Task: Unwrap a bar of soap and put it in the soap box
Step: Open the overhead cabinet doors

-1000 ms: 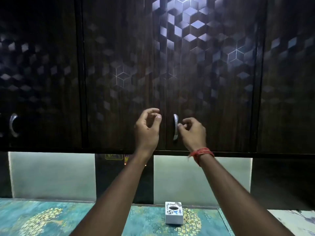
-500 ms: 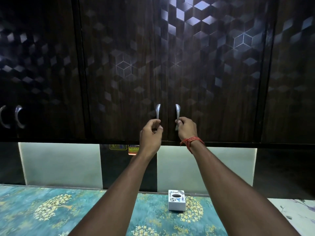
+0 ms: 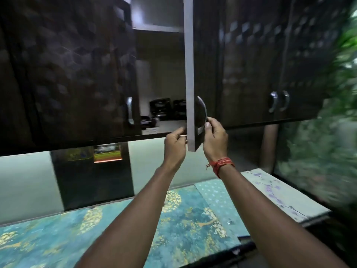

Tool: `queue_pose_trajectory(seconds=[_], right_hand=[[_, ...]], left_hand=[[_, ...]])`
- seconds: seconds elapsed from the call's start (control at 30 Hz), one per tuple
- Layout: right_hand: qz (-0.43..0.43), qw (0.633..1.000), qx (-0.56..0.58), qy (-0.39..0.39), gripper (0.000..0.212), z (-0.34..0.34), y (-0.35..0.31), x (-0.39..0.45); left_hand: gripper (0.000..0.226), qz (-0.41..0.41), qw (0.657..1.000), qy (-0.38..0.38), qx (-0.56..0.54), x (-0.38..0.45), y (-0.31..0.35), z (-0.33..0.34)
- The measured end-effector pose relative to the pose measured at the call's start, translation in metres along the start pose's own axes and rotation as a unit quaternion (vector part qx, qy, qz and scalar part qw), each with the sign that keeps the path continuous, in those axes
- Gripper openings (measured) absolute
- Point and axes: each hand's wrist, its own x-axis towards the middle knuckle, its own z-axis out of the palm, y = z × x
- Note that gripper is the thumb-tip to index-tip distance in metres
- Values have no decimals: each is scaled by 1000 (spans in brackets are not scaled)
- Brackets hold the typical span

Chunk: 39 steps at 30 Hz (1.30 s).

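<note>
Since 0.5 s ago, the dark patterned wooden cabinet door [image 3: 204, 74] at centre has swung open edge-on. Right hand [image 3: 215, 140] pinches its curved metal handle [image 3: 202, 115]; left hand [image 3: 174, 146] curls on the door's lower edge. No soap is visible; dark blurred items [image 3: 166, 109] sit inside.

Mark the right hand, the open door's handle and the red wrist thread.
right hand [image 3: 214, 139], head view, back of the hand.
open door's handle [image 3: 203, 113], head view, curved metal bar.
red wrist thread [image 3: 222, 164], head view, wrapped band.
</note>
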Motion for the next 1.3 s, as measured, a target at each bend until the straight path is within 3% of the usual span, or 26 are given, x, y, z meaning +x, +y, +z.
queue_pose_trajectory(seconds=[0.1, 0.2, 0.4, 0.57, 0.73, 0.87, 1.0, 1.03, 1.13, 1.23, 1.3], right_hand=[[-26, 996, -48, 64, 34, -55, 7, -4], [-57, 990, -76, 108, 42, -107, 16, 2], [24, 987, -151, 51, 52, -185, 48, 38], [72, 971, -226, -27, 60, -225, 77, 74], [68, 968, -240, -37, 64, -240, 104, 101], [52, 971, -235, 3, 63, -233, 111, 101], [-85, 931, -293, 201, 52, -201, 90, 90], [-124, 928, -277, 218, 49, -184, 82, 89], [-173, 970, -149, 87, 33, -116, 61, 87], [-73, 996, -41, -45, 24, -51, 47, 84], [-16, 994, 6, -112, 24, 2, 44, 83]], left_hand=[[53, 30, 998, -51, -7, -14, 6, 49], [66, 75, 987, -121, 72, -24, 16, 96], [87, 108, 921, -267, 263, -16, 19, 185], [95, 113, 888, -316, 314, 0, 10, 237], [96, 111, 884, -318, 324, 11, 8, 267], [88, 127, 904, -271, 305, 10, 3, 267], [71, 83, 957, -221, 170, 21, 8, 243], [66, 68, 966, -207, 139, 28, 9, 231], [50, 81, 984, -96, 124, 55, 7, 176], [44, 109, 981, 66, 147, 77, 3, 105], [38, 135, 958, 185, 171, 87, -4, 46]])
